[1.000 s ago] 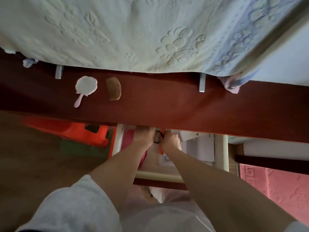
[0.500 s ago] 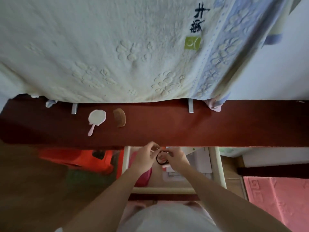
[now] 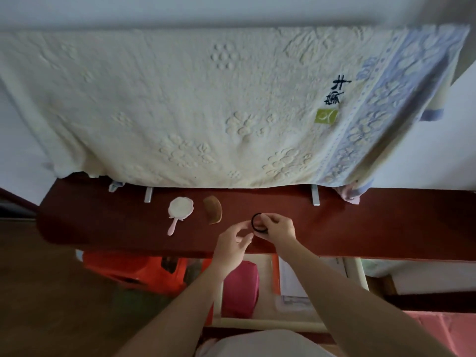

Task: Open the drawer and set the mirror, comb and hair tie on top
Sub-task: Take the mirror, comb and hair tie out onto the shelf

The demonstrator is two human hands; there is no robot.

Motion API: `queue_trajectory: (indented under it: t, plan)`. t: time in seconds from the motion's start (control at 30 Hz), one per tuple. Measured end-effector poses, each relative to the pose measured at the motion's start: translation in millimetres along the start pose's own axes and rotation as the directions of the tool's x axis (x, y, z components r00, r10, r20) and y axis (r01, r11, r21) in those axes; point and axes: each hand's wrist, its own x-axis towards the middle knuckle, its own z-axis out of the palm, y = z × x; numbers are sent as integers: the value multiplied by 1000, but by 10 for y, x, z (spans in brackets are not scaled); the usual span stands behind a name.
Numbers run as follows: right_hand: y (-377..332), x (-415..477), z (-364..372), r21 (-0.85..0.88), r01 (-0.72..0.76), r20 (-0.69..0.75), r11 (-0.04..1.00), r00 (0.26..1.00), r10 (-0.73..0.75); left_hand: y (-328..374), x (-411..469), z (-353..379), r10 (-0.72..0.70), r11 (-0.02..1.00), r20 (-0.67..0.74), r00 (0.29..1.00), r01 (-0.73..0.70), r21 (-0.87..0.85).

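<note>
A dark red tabletop point(image 3: 360, 228) runs across the view. On it lie a white hand mirror with a pink handle point(image 3: 179, 211) and, just right of it, a brown wooden comb point(image 3: 213, 213). Right of the comb, my right hand point(image 3: 277, 228) pinches a black hair tie point(image 3: 257, 222) just over the tabletop. My left hand point(image 3: 233, 243) hovers beside it, fingers apart and holding nothing. Below the table edge the drawer point(image 3: 355, 274) stands pulled out.
A cream embossed towel point(image 3: 206, 106) with a blue border hangs down to the table's back edge. Inside the drawer are a pink pouch point(image 3: 240, 289) and papers point(image 3: 293, 282). An orange plastic stool point(image 3: 134, 269) sits under the table at left.
Both hands rose from the drawer to above the tabletop, carrying the hair tie. My left hand let go of the tie; my right hand keeps it. The view tilted upward.
</note>
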Motion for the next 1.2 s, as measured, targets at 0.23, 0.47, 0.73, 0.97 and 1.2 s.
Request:
queue_trajectory:
  t: [0.23, 0.47, 0.73, 0.97, 1.2]
  plan:
    - [76, 247, 275, -71, -18, -4, 997, 1000, 17, -203, 167, -111, -15, 997, -41, 999, 18, 72]
    - [112, 594, 382, -149, -28, 34, 988, 999, 33, -370, 314, -78, -57, 988, -41, 998, 62, 142]
    - [93, 840, 461, -296, 18, 68, 955, 998, 2, -354, 532, -71, -53, 974, -28, 998, 58, 218]
    - [67, 880, 436, -484, 108, 53, 868, 994, -95, -365, 610, -54, -33, 955, 23, 999, 25, 296]
    - [-23, 706, 369, -728, 293, 127, 620, 946, -298, -391, 619, -64, -21, 924, 67, 997, -6, 383]
